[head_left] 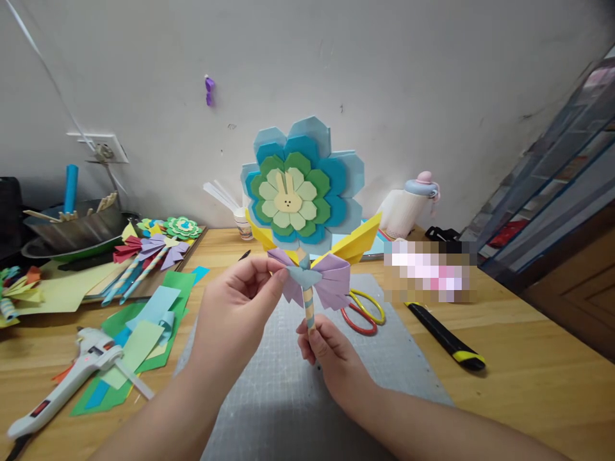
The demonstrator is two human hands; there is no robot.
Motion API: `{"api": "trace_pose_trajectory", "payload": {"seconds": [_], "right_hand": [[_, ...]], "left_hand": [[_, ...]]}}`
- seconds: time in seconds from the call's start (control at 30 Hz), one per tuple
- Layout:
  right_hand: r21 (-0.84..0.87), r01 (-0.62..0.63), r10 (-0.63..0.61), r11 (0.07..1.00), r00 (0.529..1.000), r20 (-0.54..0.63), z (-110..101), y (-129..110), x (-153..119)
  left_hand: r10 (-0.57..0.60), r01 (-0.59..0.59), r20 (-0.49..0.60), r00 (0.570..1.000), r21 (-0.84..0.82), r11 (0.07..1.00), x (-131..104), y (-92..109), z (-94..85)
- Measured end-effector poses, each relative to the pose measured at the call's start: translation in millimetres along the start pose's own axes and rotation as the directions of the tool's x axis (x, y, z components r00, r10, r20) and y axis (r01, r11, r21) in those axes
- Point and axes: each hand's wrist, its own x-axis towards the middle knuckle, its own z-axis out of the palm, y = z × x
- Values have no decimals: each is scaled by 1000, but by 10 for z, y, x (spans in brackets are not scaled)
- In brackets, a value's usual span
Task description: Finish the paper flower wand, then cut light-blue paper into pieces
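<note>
A layered paper flower wand [331,192] stands upright in front of me, in blues and greens with a cream rabbit face [288,200] at its centre. Yellow paper wings [353,240] and a lilac pleated bow [334,280] sit below the bloom. My right hand [334,358] is closed round the striped paper stem [308,308]. With thumb and forefinger, my left hand [247,298] pinches the left side of the bow, by the small light-blue paper piece [303,275] at its middle. The fingertips partly hide what they grip.
On the grey cutting mat [379,358] lie scissors [362,314]. A black utility knife [446,336] is at the right. Left are a white glue gun [81,371], paper scraps [144,326], finished paper flowers [158,246] and a metal bowl [81,224]. A bottle [408,205] stands behind.
</note>
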Motion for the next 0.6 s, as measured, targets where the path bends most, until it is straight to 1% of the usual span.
{"api": "trace_pose_trajectory", "payload": {"seconds": [0.23, 0.37, 0.6], "right_hand": [[-1, -1, 1, 1000, 1000, 7, -6, 5, -13], [6, -5, 5, 1000, 1000, 3, 5, 9, -14], [18, -8, 8, 1000, 1000, 6, 11, 16, -5]], "left_hand": [[9, -9, 4, 1000, -3, 1000, -20, 12, 25], [34, -34, -7, 999, 15, 999, -37, 23, 40], [72, -71, -19, 997, 47, 996, -20, -24, 36]]}}
